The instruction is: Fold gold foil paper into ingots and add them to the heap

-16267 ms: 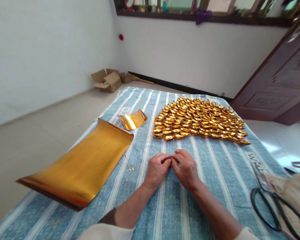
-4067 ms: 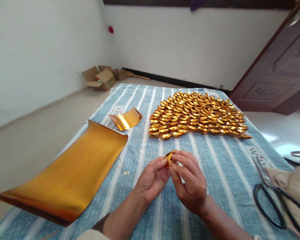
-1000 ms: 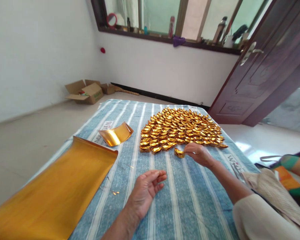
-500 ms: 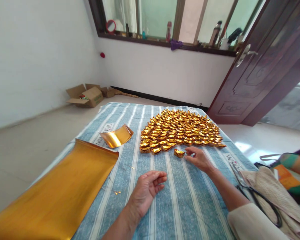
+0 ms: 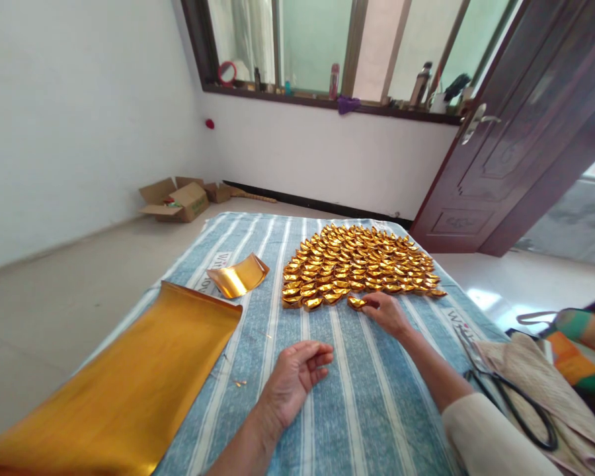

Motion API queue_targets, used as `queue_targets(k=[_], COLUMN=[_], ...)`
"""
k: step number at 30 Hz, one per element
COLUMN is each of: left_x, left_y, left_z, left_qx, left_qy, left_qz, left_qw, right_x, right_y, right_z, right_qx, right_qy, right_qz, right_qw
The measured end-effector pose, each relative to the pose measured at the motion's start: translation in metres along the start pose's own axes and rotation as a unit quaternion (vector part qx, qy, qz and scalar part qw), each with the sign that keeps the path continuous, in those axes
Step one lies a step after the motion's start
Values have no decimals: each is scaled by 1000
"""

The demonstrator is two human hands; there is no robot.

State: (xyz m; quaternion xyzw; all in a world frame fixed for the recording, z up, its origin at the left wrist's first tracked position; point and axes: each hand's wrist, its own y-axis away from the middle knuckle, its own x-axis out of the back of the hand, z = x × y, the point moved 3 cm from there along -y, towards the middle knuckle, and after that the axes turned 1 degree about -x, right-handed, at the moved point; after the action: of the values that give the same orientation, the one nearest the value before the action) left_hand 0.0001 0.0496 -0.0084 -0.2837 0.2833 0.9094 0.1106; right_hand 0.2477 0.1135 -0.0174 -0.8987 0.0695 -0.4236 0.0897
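My right hand (image 5: pixel 387 313) is at the front edge of a group of folded gold foil ingots (image 5: pixel 357 261). Its thumb and fingertips are closed on the right end of one gold paper ingot (image 5: pixel 356 302), which sits on the striped cloth close to the front row. My left hand (image 5: pixel 300 370) rests nearer to me, loosely curled with its fingers a little apart and nothing visible in them. Left of it lies a long sheet of gold foil (image 5: pixel 123 377). A smaller curled stack of gold foil pieces (image 5: pixel 238 275) lies beyond that sheet.
A blue-and-white striped cloth (image 5: pixel 322 423) covers the table. Black-handled scissors (image 5: pixel 513 396) and a beige cloth (image 5: pixel 540 377) lie at the right edge. Small gold scraps (image 5: pixel 240 383) lie left of centre. A cardboard box (image 5: pixel 178 201) stands on the floor; a door (image 5: pixel 506 152) is at right.
My right hand has moved slightly left, and its fingertips have closed on the single ingot they were beside. My left hand stays in place. The whole view has shifted a little.
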Motion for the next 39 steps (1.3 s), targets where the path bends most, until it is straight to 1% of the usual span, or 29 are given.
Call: queue_targets(k=[4,10,16,20,25,27,31,39], left_x=[-1,1,2,0,0,0,-1,0], left_y=[1,0,0,0,1,1,1,0], left_z=[1,1,2,3,3,3,4,4], left_qx=[1,1,-1,0,-2,-2,-5,-9], left_qy=[0,4,2,-3,-7,-6,-5,-9], left_qz=[1,4,0,-3,-4,-2,1,-3], left_qw=[1000,1000,1000,1000,1000,1000,1000,1000], right_x=[6,17,18,16,13,11,10,8], right_y=[-8,-18,-26,-26,-20,-17,-15,-23], right_z=[3,9,12,14,17,17,15,10], right_qx=[5,-2,-2,-7,-32,-39,-39,-37], right_qy=[5,20,14,9,15,20,26,27], right_qz=[-18,-22,-32,-14,39,49,45,41], right_qw=[1000,1000,999,1000,999,998,998,998])
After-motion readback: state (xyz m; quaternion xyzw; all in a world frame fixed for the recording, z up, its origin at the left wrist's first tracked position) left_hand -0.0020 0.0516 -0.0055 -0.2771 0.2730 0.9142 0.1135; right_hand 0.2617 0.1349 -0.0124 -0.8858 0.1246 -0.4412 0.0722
